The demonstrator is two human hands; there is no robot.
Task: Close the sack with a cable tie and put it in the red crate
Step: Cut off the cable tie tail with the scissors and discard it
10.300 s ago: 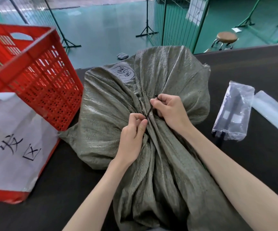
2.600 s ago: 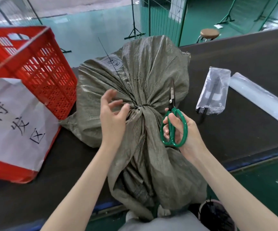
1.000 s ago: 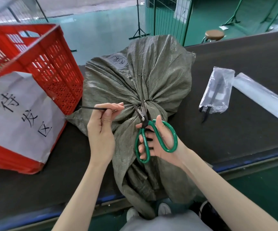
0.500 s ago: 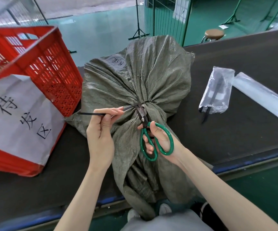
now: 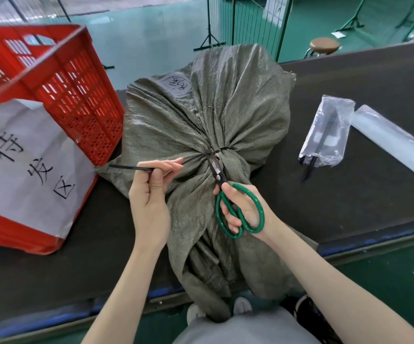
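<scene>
- I see the sack lying mid-table; the tie rings its bunched neck
- The left hand pinches the tie's loose end between thumb and fingers; the end points left
- The right hand has its fingers curled through the green loops of the scissors; the blades sit at the tie, right by the neck
- The crate stands far left, just beside the sack

Coarse woven sack, dull; glossy perforated plastic crate at ten o'clock; scissors, green-coated handles; matt counter.
</scene>
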